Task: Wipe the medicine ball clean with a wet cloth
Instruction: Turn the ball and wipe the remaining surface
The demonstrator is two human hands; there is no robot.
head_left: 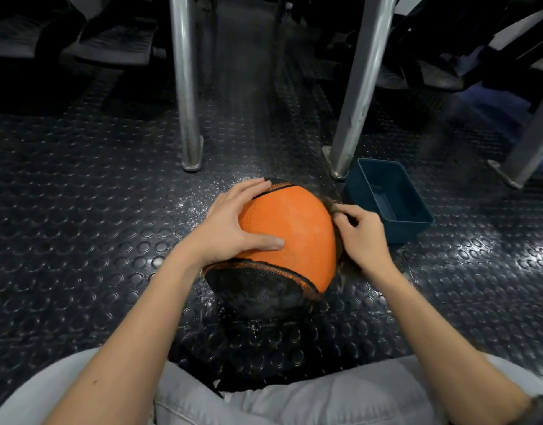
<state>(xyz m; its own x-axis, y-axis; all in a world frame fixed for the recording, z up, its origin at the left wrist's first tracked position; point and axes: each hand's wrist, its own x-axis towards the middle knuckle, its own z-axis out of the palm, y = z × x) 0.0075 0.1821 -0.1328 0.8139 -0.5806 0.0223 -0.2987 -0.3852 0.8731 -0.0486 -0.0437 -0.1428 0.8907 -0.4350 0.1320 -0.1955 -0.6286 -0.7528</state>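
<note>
The studded floor (80, 240) carries the orange-and-black medicine ball (294, 228). Just right of the ball stands a blue tub (411, 233). The left grip (230, 228) lies spread flat on the ball's left side, holding nothing. At the ball's right side, the right grip (362, 237) pinches a dark cloth (328, 204).

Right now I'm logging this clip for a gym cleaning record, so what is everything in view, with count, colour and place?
medicine ball: 1, orange with black panels, on the floor at centre
cloth: 1, dark, against the ball's right side, mostly hidden
tub: 1, dark blue, on the floor just right of the ball
metal legs: 3, silver, standing behind the ball and tub
floor: 1, black studded rubber, wet speckles around the ball
trousers: 1 pair, light grey, bottom edge
left hand: 1, spread over the ball's upper left
right hand: 1, pinches the cloth at the ball's right
</note>
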